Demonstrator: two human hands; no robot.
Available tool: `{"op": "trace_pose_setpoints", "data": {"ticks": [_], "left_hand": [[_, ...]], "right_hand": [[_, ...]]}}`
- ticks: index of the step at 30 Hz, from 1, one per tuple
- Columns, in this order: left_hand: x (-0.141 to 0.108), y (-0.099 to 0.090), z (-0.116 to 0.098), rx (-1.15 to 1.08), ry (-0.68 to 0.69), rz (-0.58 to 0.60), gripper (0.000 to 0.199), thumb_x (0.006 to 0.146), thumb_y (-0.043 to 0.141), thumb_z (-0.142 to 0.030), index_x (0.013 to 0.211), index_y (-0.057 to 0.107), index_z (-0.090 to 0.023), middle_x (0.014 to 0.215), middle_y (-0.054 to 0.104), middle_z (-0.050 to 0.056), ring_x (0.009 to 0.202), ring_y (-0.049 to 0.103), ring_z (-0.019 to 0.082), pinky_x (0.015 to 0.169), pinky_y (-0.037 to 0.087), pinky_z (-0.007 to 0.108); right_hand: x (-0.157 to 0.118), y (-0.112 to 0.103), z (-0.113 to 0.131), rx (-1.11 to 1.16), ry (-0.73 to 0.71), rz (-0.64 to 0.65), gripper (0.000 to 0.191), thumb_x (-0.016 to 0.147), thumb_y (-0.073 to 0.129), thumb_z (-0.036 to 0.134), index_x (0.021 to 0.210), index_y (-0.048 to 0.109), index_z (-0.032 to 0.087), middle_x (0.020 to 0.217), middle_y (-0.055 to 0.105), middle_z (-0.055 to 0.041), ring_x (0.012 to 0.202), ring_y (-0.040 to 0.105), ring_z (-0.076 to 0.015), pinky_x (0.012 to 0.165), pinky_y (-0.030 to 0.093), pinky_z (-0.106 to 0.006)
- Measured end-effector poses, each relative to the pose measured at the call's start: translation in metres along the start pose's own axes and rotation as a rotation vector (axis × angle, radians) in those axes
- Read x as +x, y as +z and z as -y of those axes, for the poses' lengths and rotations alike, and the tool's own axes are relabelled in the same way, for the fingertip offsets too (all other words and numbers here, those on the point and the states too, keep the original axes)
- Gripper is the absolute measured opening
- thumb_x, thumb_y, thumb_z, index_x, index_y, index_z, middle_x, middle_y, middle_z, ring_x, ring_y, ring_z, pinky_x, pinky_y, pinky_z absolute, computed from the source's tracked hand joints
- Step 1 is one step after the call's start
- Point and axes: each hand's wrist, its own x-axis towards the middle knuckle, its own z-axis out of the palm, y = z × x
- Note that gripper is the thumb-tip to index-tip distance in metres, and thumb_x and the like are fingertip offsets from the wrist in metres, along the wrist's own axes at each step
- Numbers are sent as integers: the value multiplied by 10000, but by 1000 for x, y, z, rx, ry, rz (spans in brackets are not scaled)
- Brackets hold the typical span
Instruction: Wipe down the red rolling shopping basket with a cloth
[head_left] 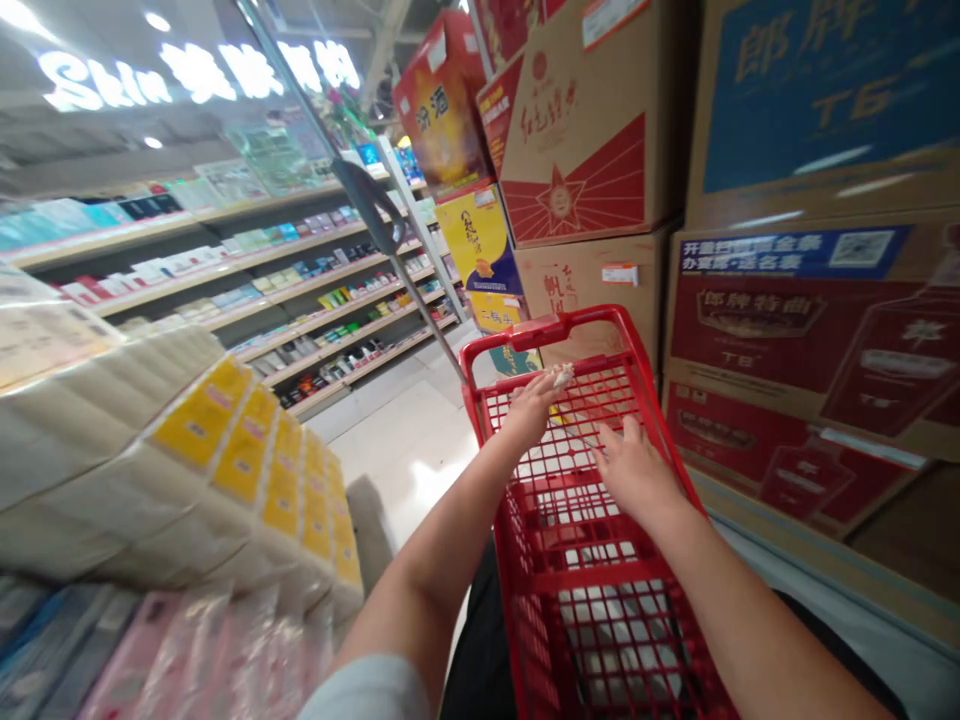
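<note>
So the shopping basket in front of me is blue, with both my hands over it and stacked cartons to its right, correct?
Not the color: the head view shows the shopping basket is red. Your left hand and right hand are over it, with stacked cartons to its right.

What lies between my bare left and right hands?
Between your left hand and right hand, the head view shows the red plastic shopping cart grid.

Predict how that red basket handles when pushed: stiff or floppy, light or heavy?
The red basket is probably fairly stiff: thick rim, straight crossbars, no obvious sag. Likely light for its size, given the open grid. Can't say whether it would roll; no wheels are visible.
</note>
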Motion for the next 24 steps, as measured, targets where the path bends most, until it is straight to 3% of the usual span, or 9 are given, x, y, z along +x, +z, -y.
{"op": "trace_pose_setpoints", "data": {"ticks": [2,4,8,13,18,22,24], "left_hand": [[-3,-2,0,45,-145,-38,693,822,367,-34,1442,378,-343,1547,309,-26,1353,325,241,1053,342,451],[-5,-1,-3,69,-181,-54,659,820,394,-49,1417,426,-325,1538,326,-22,1267,388,256,1018,368,431],[-8,2,-8,74,44,-21,656,823,423,-61,1420,413,-332,1504,375,-29,1183,410,238,1032,355,400],[-11,3,-6,115,-239,-115,578,801,415,-29,1337,523,-212,1424,452,62,1122,441,248,986,386,386],[-26,4,-19,64,46,-28,593,833,405,-61,1396,456,-240,1426,455,44,1150,436,230,1012,376,367],[-40,0,-21,96,-263,-84,565,839,380,-46,1372,482,-203,1442,436,75,1139,451,245,999,385,385],[-49,0,-26,78,-245,-64,566,833,386,-41,1369,480,-197,1444,433,77,1156,447,242,1005,384,379]], "right_hand": [[1,4,-1,-13,-8,-4,391,935,447,336,1293,525,199,1237,430,-170,1029,571,-274,874,429,-364],[2,8,-3,-22,-16,-3,385,935,446,343,1283,530,202,1227,426,-167,1025,570,-274,860,433,-361],[3,9,-4,-23,-14,-8,393,935,450,366,1282,537,203,1239,410,-164,1038,560,-275,854,436,-355],[2,6,-4,-17,-8,-11,418,931,454,368,1309,529,206,1237,404,-158,1068,547,-277,864,435,-349],[2,8,-7,-28,-22,-13,432,930,446,384,1318,530,214,1218,414,-149,1063,550,-276,869,438,-354],[4,10,-7,-23,-8,-10,458,932,432,407,1337,524,212,1261,400,-169,1095,541,-298,883,441,-379],[4,10,-7,-23,-4,-1,470,932,429,413,1348,515,212,1268,398,-172,1101,542,-303,892,440,-387]]}}
